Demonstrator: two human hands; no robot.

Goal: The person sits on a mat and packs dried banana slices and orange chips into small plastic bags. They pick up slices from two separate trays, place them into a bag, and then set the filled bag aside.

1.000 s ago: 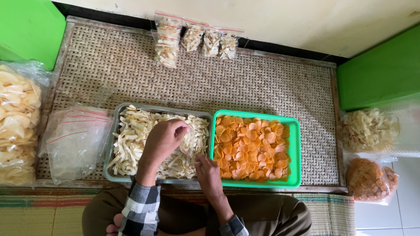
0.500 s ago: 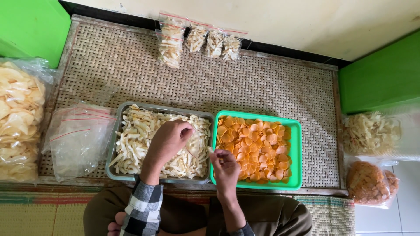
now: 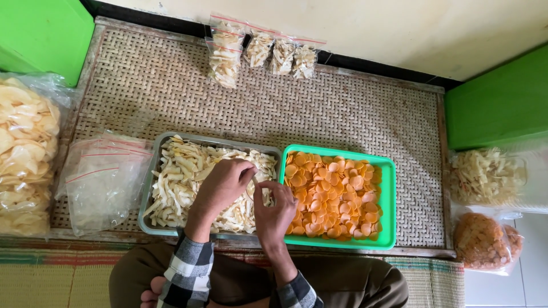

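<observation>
Pale chips [image 3: 188, 177] lying in grey tray [image 3: 149, 188]; we are keeping left hand [image 3: 224, 185] cupped over them, fingers curled. Right hand [image 3: 275, 211] moving in from green tray [image 3: 389, 188], now pinching; contents unclear.

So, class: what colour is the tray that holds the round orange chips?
Bright green. The tray shows best in the head view, to the right of the grey tray of pale chips.

Two trays [image 3: 337, 242], four small filled bags [image 3: 260, 48], two hands [image 3: 251, 197]
</observation>
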